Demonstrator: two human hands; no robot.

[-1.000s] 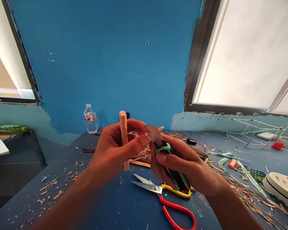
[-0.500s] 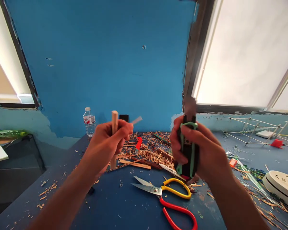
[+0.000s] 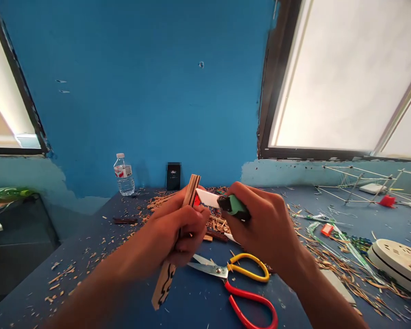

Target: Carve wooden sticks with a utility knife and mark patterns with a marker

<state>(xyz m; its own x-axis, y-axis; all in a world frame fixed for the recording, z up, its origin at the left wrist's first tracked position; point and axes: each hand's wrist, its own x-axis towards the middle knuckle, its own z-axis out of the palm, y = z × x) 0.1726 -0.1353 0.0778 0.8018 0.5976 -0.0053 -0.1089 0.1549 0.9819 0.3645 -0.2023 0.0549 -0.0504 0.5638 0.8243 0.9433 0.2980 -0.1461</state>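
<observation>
My left hand (image 3: 180, 226) is closed round a flat wooden stick (image 3: 165, 282) with dark wavy marks, which slants up to the right. In my right hand (image 3: 263, 219) is a utility knife (image 3: 239, 208) with a black and green handle. Its blade (image 3: 208, 198) points left, its tip close to the stick's upper end; whether it touches I cannot tell. Below my hands lie scissors (image 3: 222, 271) with one yellow and one red handle. Behind the hands a red object is mostly hidden among wood shavings (image 3: 216, 225).
A water bottle (image 3: 124, 175) and a black box-like item (image 3: 173, 177) stand by the blue wall. On the right are a thin-rod frame (image 3: 358, 185), a round white power strip (image 3: 399, 265), a small orange-red piece (image 3: 327, 229) and scattered shavings.
The knife has swung from upright to pointing left, and my right hand has moved in toward the stick. The stick, upright before, now leans, with its marked face showing.
</observation>
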